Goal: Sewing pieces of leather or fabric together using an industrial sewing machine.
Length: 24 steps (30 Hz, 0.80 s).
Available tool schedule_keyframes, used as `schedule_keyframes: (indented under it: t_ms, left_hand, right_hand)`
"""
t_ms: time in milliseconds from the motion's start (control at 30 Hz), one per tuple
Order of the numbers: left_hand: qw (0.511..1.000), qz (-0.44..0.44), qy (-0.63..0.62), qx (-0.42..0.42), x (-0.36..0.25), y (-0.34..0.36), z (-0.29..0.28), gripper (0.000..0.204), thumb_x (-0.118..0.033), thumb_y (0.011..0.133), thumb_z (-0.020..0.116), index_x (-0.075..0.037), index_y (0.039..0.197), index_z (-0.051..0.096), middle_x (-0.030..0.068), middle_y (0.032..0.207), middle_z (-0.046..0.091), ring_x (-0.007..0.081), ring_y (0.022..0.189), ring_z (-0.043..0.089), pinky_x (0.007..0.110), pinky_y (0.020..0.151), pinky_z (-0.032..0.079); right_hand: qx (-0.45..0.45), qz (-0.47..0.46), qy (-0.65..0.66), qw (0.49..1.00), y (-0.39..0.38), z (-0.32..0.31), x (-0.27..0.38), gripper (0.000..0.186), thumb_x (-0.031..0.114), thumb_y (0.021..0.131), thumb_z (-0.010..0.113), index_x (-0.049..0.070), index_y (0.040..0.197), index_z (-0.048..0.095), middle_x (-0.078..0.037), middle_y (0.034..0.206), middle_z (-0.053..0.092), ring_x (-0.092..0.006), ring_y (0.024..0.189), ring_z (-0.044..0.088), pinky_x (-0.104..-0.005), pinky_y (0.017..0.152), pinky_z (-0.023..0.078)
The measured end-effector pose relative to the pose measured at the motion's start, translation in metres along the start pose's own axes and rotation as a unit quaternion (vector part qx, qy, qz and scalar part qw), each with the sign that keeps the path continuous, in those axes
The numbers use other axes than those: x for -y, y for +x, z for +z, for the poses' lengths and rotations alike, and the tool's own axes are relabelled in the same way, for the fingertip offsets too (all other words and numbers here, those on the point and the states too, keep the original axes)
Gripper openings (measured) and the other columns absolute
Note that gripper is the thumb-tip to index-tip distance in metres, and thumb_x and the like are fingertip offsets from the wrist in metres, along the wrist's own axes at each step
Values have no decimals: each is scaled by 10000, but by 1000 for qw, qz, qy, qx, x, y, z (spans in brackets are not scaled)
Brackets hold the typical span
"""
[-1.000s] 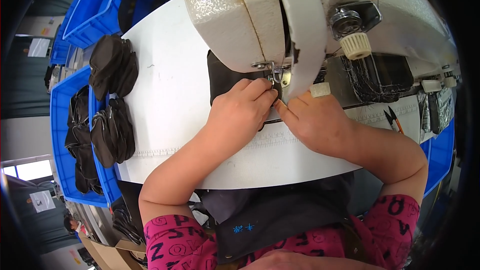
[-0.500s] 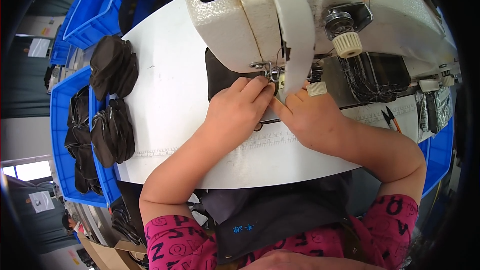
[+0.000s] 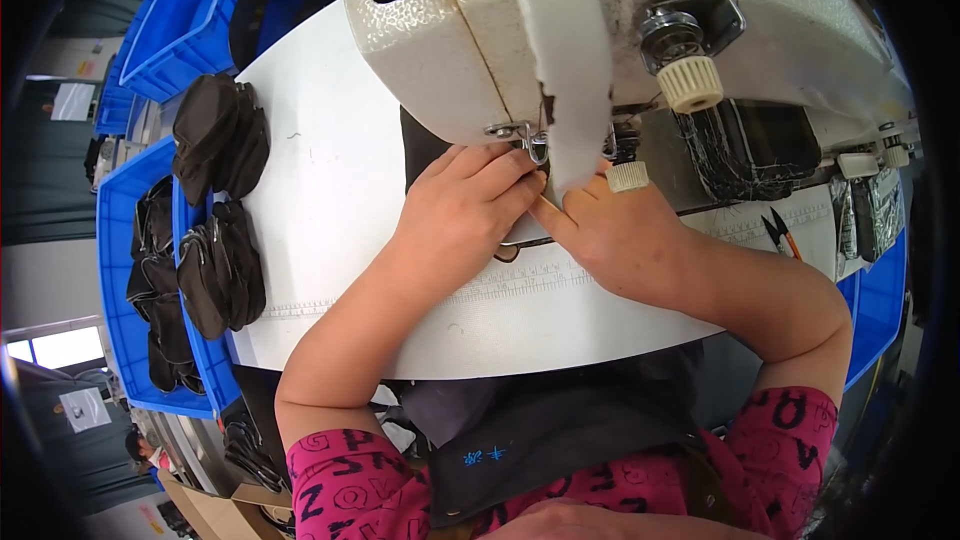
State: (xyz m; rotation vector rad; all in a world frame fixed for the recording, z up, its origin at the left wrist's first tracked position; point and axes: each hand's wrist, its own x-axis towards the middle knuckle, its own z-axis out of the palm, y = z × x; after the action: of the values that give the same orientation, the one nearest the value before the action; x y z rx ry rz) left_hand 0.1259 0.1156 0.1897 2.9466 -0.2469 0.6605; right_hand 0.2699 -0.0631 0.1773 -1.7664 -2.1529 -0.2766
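I am working on a flat piece of black cloth [image 3: 423, 146], which is lying under the head of a bulky cream-white metal sewing machine [image 3: 430, 60], partly covered by my hands. I am expecting it to be light, limp and hardly fragile, with an edge that folds easily, so I am favouring a hold close to the shiny metal presser foot [image 3: 538, 147], pressing flat rather than tugging. The fingers of my left hand [image 3: 448, 208] are lying close together on the cloth; whether they are clamping it, I cannot tell. My right hand [image 3: 632, 240] is resting just beside, some fingertips hiding behind the machine, so I cannot tell its grip either.

The smooth white tabletop [image 3: 325, 155] is carrying a printed ruler strip [image 3: 505, 285] and black-and-orange thread snips [image 3: 788, 238]. Leftward, dark fabric pouches [image 3: 215, 140] are bulging beside a blue plastic bin [image 3: 116, 280].
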Motion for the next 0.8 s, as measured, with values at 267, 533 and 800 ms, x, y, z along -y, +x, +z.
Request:
schedule_keyframes:
  t_ms: [267,533,800]
  left_hand:
    - [995,-62,-40,67,-4,-4,-4,368,-77,759,735,-90,1125,768,-22,1122,685,206,1056,657,315,757,604]
    - [990,-106,-81,48,-10,3,-5,361,-31,777,741,-53,1136,771,68,1115,732,298,977,706,405,834,570]
    - [990,-135,12,26,-26,5,6,296,-75,798,754,-26,1090,745,26,1070,667,228,1028,644,327,705,612]
  right_hand:
    - [9,5,2,1000,-1,3,1,316,107,841,642,9,1139,682,-33,701,624,-229,668,648,-423,767,457]
    - [3,24,23,999,0,4,0,270,92,829,644,25,1089,668,-34,689,634,-235,651,644,-425,774,457]
    - [-16,35,8,999,0,6,-3,452,52,754,670,-25,1199,674,-26,654,616,-266,628,626,-438,805,460]
